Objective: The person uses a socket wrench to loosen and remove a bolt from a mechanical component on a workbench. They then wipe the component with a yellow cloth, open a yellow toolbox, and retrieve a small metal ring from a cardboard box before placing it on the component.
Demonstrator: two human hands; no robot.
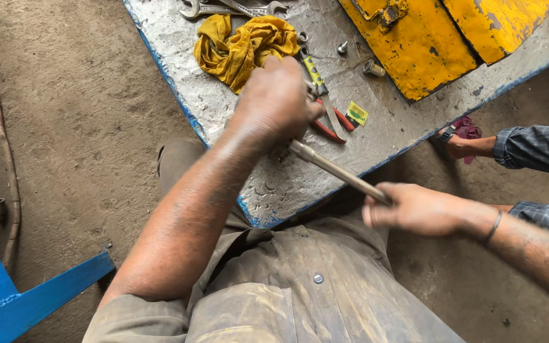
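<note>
metal rod (335, 170) gripped between left hand (274, 101), right hand (414, 208)

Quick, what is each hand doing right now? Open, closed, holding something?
Left hand: closed around the upper end of the metal rod, above the metal table.
Right hand: closed on the rod's lower end.

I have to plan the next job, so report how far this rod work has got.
Done: red-handled pliers and steel spanners lie out on the grey metal slab.
In hand: the left hand grips the upper end of a long steel rod; another hand, seemingly a co-worker's, holds its lower end.
Left: a small bolt lies loose beside the chipped yellow metal panels.
</note>
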